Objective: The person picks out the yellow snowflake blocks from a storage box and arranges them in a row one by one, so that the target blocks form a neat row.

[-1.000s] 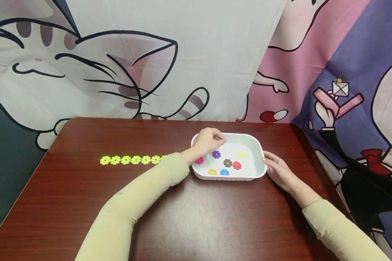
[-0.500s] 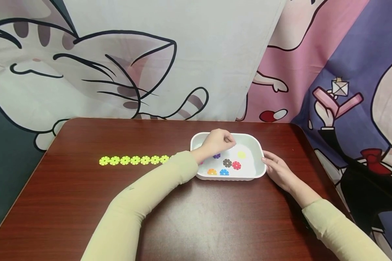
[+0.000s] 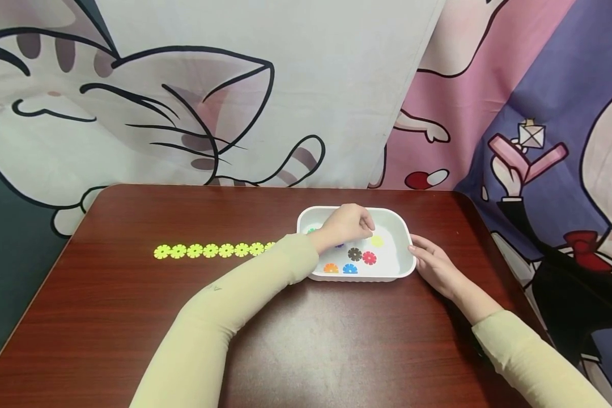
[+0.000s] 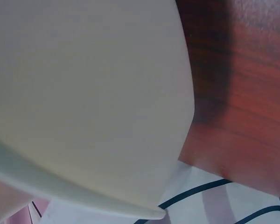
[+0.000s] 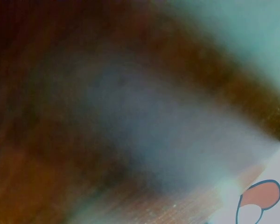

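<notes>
My left hand (image 3: pixel 349 222) reaches over the white tray (image 3: pixel 405 263), bent at the wrist. Its fingers point down just above a pale yellow flower disc (image 3: pixel 377 242); the fingertips are partly hidden, so whether they hold anything is unclear. At the tray's right end, my right hand (image 3: pixel 435 266) holds the rim between thumb and fingers. Inside the tray lie a dark grey disc (image 3: pixel 355 254), a red disc (image 3: pixel 369 258), an orange disc (image 3: pixel 331 268) and a blue disc (image 3: pixel 350 268). Part of a green disc (image 3: pixel 312 230) shows behind the left wrist, beside a mostly covered purple one.
A straight row of yellow-green flower discs (image 3: pixel 211 250) runs along the brown table (image 3: pixel 336 340) left of the tray, its right end behind the left sleeve (image 3: pixel 245 294). A printed cloth (image 3: pixel 336 85) hangs behind the table. Both wrist views are mostly blocked or blurred.
My left hand has moved right across the tray towards the pale yellow disc, uncovering the green disc and covering the pink and most of the purple one. The right hand stays at the rim.
</notes>
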A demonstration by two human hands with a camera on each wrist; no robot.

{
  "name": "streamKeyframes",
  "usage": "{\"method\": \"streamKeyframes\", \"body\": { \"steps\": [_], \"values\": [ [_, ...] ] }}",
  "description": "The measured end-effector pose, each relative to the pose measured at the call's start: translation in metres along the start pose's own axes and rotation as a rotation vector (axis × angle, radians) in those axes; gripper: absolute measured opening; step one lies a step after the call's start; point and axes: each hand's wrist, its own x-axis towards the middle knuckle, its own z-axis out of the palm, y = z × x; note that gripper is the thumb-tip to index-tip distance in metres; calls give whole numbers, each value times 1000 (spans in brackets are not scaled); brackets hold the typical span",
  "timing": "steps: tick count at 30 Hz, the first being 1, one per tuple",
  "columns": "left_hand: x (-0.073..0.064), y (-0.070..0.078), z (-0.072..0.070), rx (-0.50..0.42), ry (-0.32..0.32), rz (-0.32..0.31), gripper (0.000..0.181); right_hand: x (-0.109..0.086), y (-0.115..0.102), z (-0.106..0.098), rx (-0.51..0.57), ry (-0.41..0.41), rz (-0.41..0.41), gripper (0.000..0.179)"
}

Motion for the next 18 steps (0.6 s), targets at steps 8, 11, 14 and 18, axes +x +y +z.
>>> {"method": "streamKeyframes", "body": {
  "steps": [8, 11, 14, 18],
  "values": [
    [9, 5, 1, 95, -97, 57, 13, -2, -1, 1, -11, 13, 14, 31],
    [13, 7, 1, 128, -158, 82, 15, -2, -1, 1, -12, 8, 14, 31],
    [17, 9, -1, 154, -221, 118, 18, -2, -1, 1, -17, 7, 15, 31],
    [21, 15, -8, 194, -293, 179, 24, 0, -2, 1, -33, 12, 26, 29]
  ]
}}
